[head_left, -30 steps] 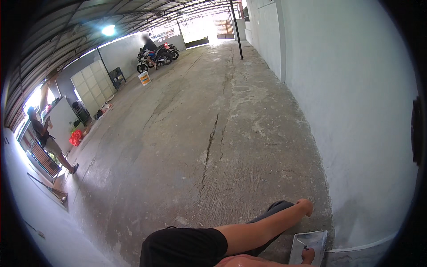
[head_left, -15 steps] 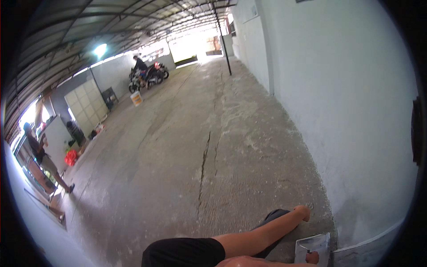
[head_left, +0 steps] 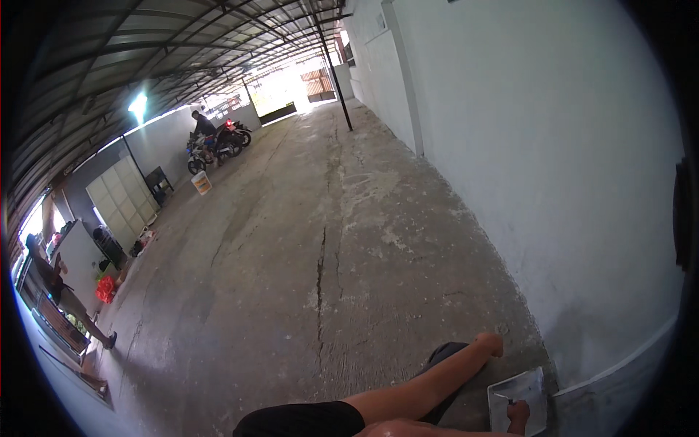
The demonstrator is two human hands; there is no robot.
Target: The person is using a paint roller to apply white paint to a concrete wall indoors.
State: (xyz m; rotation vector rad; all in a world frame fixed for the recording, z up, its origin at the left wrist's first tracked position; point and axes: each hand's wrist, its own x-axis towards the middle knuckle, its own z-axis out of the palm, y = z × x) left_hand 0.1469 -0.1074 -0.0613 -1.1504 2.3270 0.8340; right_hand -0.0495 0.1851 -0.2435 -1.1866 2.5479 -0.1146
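At the lower right, a shallow whitish paint tray [head_left: 540,390] lies on the floor beside the wall. My right hand [head_left: 518,412] is over it, closed around the dark handle of what looks like a small paint roller [head_left: 504,398]. The roller's thin metal rod shows, but its head is hard to make out against the tray. My left arm, black-sleeved, stretches across a dark-clad knee [head_left: 447,352]. Past that knee hangs my left hand [head_left: 491,344], bent down at the wrist and apart from the tray. Its fingers are hidden or too small to read.
A white wall [head_left: 495,146] runs along the right. Cracked concrete floor [head_left: 277,269] stretches ahead to a black post [head_left: 333,73]. Farther left are a white bucket [head_left: 201,183], motorcycles with a person [head_left: 205,127], a red bag [head_left: 106,289] and another standing person [head_left: 58,284].
My view has swung a little to the right, so the background sits farther left. More of my right hand and wrist shows over the tray. My left arm stays across the knee.
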